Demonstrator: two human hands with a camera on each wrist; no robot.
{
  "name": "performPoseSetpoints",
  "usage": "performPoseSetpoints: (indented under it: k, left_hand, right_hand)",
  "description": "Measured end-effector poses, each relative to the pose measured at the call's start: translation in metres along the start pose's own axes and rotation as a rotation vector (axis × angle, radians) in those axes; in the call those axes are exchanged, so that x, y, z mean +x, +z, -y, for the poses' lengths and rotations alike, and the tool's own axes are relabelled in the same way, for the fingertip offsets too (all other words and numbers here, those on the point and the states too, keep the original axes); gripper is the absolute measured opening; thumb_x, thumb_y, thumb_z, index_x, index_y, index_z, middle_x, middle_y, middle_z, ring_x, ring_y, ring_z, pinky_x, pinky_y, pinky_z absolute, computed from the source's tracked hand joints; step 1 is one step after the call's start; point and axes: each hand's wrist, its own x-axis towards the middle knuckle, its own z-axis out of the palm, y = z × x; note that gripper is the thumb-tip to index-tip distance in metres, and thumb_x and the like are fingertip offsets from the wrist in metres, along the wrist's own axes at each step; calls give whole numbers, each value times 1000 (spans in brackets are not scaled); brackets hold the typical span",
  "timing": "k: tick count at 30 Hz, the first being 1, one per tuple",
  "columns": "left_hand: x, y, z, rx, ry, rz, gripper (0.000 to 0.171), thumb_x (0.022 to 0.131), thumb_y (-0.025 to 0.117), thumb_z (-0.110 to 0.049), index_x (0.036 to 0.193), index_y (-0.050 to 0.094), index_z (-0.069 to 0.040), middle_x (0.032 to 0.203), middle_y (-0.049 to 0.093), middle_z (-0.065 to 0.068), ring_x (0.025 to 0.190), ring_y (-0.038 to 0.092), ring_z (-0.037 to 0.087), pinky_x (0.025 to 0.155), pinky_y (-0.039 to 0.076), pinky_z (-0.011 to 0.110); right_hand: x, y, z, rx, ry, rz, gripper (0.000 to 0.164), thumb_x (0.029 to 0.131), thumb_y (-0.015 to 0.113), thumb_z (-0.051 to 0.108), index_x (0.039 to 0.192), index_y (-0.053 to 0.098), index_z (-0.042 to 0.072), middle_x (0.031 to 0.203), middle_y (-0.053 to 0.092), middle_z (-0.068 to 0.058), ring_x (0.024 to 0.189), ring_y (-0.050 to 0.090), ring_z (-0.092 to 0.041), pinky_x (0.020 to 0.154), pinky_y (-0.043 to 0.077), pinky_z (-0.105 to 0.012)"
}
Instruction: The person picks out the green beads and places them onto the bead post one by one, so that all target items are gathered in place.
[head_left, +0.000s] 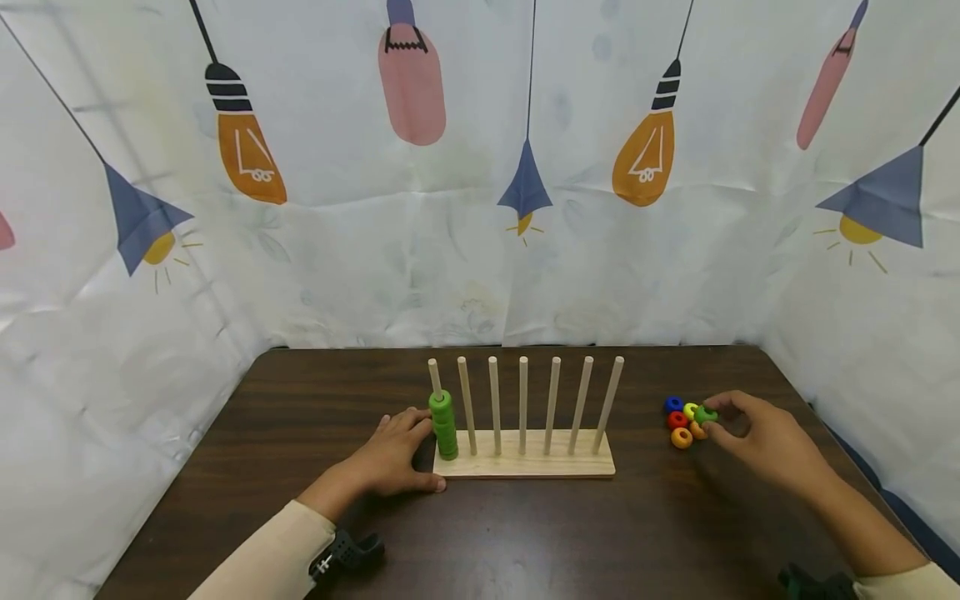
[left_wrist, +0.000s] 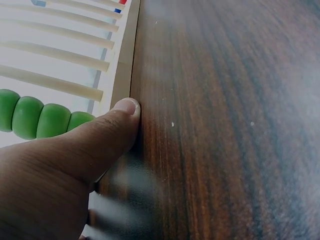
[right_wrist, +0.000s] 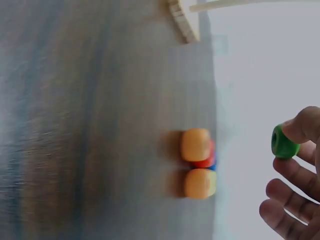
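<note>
A wooden peg stand (head_left: 523, 465) with a row of upright pegs stands mid-table. Several green beads (head_left: 443, 427) are stacked on its leftmost peg, and the left wrist view shows them side by side. My left hand (head_left: 393, 454) grips the left end of the stand, its thumb against the front edge of the base; its other fingers reach behind the green stack. Between thumb and fingertips my right hand (head_left: 772, 437) pinches a loose green bead (right_wrist: 284, 142), held above the other loose beads. The hole of that bead shows in the right wrist view.
Near the right hand lie a blue bead (head_left: 674, 404), a red bead (head_left: 677, 420), a yellow bead (head_left: 691, 411) and two orange beads (head_left: 681, 438). A printed curtain (head_left: 480, 275) encloses the dark wooden table (head_left: 517, 533) at the back and sides.
</note>
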Motion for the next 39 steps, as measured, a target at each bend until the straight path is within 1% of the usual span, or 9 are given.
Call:
performPoseSetpoints:
  k: [2,6,9,12,15,20,26,32,39]
  left_hand:
    - [0,-1,0,1,-3,0,88,80,83,-58,148,51,-12,157,37,18,146,32,44,115,16,71]
    - [1,-1,0,8,-6,0,88,80,83,-59,148,51,-12,157,37,18,146,31,45,115,17,71]
    - [2,-1,0,12,-5,3,88,80,83,-59,148,51,-12,157,36,18,146,31,45,116,16,70]
    - [2,-1,1,13,-4,4,88,80,82,-59,148,51,-13,157,36,18,146,31,45,116,16,71]
    - [2,-1,0,9,-1,2,87,80,83,-59,148,51,-13,157,37,18,146,31,45,115,16,71]
    - [2,-1,0,12,5,0,87,80,82,-59,147,52,-13,157,37,17,145,32,45,115,17,71]
    - [2,-1,1,17,9,-3,86,80,82,-60,146,52,-14,156,38,17,145,33,44,115,18,71]
    - [2,-1,1,16,9,-3,88,80,82,-60,147,52,-13,155,39,17,144,34,44,115,18,71]
    - [2,-2,0,19,13,-5,86,80,83,-59,146,52,-13,155,39,16,144,35,44,114,19,71]
  right_hand:
    - [3,-5,5,0,-23,-21,34,96,75,28,123,66,10,109,68,-12,68,57,-15,52,45,-31]
    - [8,-15,15,0,-60,-44,33,97,75,30,123,67,12,110,68,-12,73,62,-16,53,48,-31]
    - [13,-23,22,1,-88,-45,32,96,75,30,122,67,13,110,68,-12,78,65,-17,56,50,-32]
    - [19,-29,28,-5,-127,-46,30,95,77,27,120,68,13,110,69,-11,78,66,-18,58,52,-32]
    - [23,-32,33,-13,-177,-65,28,93,79,22,118,69,12,109,70,-10,77,67,-18,61,53,-32]
    - [27,-34,40,-23,-240,-104,26,91,81,18,114,70,14,104,70,-4,74,64,-12,60,53,-29]
    - [30,-35,47,-26,-249,-100,26,91,81,20,114,71,15,104,69,-4,70,61,-8,58,51,-28]
    - [34,-37,54,-41,-223,-73,30,93,79,28,118,71,13,108,69,-6,68,58,-10,59,49,-30]
    - [40,-40,63,-23,-241,-41,36,94,78,30,123,69,12,112,69,-11,76,62,-13,62,51,-34]
